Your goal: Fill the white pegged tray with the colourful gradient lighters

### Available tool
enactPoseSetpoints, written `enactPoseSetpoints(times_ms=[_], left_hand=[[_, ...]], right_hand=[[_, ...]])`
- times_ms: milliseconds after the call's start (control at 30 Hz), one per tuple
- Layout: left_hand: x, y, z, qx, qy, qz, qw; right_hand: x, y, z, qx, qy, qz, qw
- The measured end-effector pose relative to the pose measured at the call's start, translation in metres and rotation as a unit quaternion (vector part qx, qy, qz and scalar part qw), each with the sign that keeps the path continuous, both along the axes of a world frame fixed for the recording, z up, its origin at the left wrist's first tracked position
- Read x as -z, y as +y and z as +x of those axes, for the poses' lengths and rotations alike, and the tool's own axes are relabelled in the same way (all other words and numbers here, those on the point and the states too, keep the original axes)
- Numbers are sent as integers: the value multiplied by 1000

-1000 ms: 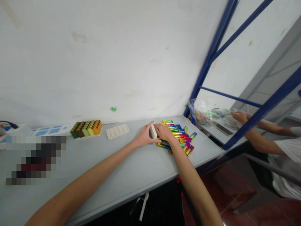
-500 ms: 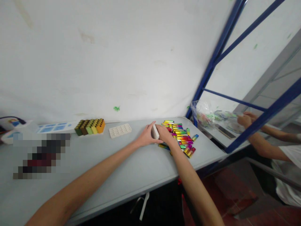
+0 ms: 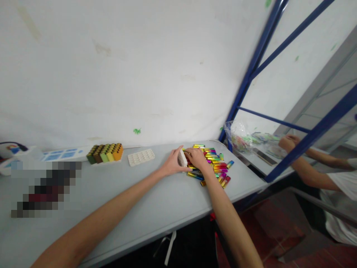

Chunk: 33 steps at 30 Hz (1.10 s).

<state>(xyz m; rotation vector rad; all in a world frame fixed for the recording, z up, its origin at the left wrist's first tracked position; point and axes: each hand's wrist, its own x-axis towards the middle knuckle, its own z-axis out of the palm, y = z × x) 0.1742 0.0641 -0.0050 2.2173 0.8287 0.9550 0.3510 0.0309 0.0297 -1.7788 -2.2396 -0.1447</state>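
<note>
My left hand point(image 3: 172, 162) grips a small white tray point(image 3: 182, 160) tilted up on its edge, thumb below and fingers above. Just right of it, my right hand point(image 3: 196, 158) has its fingers curled toward the tray's far side; what they hold is hidden. Beneath and beside that hand lies a loose heap of shiny tubes point(image 3: 220, 166) in gold, magenta, green and blue. A second white tray with rows of round hollows point(image 3: 141, 157) lies flat on the table, left of my hands.
Farther left a block of green, brown, yellow and orange tubes point(image 3: 105, 153) stands by the wall, near a white-and-blue box point(image 3: 66, 153). A blue metal frame point(image 3: 242, 91) rises at the table's point(image 3: 156, 208) right end. Beyond it, another person's hands point(image 3: 288, 142) work near plastic bags point(image 3: 240, 137).
My right hand has shifted slightly right, away from the tray, over the heap. The tray in my left hand has turned a little, showing more of its face. The view has moved slightly.
</note>
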Motion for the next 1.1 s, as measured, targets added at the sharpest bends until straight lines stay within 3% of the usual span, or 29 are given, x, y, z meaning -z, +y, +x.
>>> enactPoseSetpoints(times_ms=[267,767,1100], left_hand=[[2,3,0,9,-12,1,1000],[2,3,-1,0,-7,-5,1000],[1,3,-1,12,-16,0,1000]], right_hand=[[16,-1,-16,-15,-5,-12,1000],[8,3,3,-23,42,9,999],[16,5,-13,-41,32,-12,999]])
